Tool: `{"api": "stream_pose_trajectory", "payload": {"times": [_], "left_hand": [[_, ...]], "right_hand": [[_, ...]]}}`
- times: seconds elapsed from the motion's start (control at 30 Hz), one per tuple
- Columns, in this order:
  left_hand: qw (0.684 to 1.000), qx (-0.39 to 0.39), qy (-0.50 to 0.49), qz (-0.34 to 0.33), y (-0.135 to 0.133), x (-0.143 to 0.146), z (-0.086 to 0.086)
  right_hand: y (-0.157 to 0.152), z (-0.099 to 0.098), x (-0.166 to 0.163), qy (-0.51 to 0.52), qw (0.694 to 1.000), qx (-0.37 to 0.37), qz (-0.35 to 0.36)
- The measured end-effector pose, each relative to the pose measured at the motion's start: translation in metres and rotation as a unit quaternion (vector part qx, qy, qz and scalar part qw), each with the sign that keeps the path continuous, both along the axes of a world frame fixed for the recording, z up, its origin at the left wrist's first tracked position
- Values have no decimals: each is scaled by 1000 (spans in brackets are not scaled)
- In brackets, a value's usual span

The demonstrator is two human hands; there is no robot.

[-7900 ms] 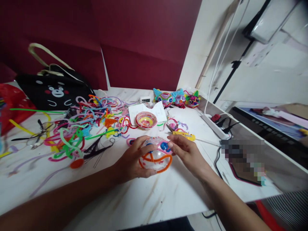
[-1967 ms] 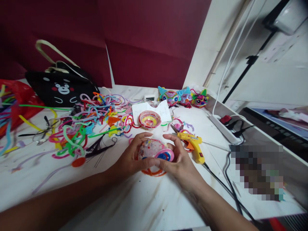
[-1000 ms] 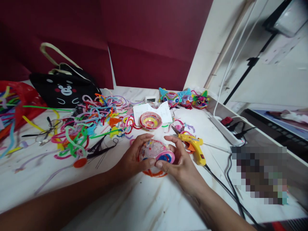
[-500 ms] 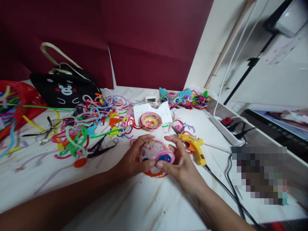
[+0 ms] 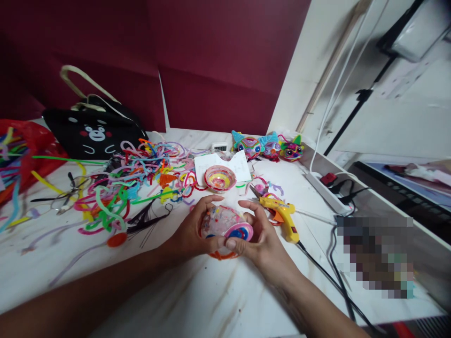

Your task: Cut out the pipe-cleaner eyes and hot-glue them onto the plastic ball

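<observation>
Between my two hands is a round, whitish bowl-shaped craft piece (image 5: 222, 219) with blue and pink coiled discs on its near side and an orange strip along its bottom. My left hand (image 5: 201, 230) wraps its left side, thumb on the front. On the other side my right hand (image 5: 254, 230) grips it, thumb pressed by the pink-rimmed blue disc (image 5: 240, 233). Both thumbs almost meet at the front. Just beyond sits a coiled, multicoloured bowl (image 5: 220, 179) on white paper (image 5: 243, 164). To the right of my right hand lies a yellow glue gun (image 5: 288, 220).
Tangled pipe cleaners (image 5: 141, 173) spread over the left, with glasses (image 5: 66, 195) and a black tassel (image 5: 148, 218). A black bag (image 5: 95, 134) and a red plastic bag (image 5: 45, 150) stand behind. Finished animal-face crafts (image 5: 248, 146) line the back; a power strip (image 5: 331, 195) is at right.
The view has shifted slightly. Both hands keep their hold on the craft piece, which looks much the same, and the things on the table stay where they were.
</observation>
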State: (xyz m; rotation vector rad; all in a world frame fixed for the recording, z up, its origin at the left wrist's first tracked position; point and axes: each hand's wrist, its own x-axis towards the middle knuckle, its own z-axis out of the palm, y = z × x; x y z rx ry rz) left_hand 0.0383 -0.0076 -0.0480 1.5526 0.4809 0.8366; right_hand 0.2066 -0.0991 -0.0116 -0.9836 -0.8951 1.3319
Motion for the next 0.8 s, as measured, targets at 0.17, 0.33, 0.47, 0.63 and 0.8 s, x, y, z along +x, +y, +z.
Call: {"api": "stream_pose_trajectory", "payload": {"times": [0.17,0.33,0.47,0.63,0.8], "left_hand": [[999,22,43,10,1,-1,4],[999,3,39,10,2,-2,9],[999,-3,39,20,1,-2,14],[992,88,70,49,-3,-4,16],[984,136,91,63,-3,-4,15]], "right_hand": [[0,-1,-3,-14,1000,3,-8],[-3,5,9,-123,991,45,-29],[-13,9,48,-419,890,91,-155],[-23,-5,102,-688,682,-18,-245],[-16,-23,124,-687,686,-166,-176]]}}
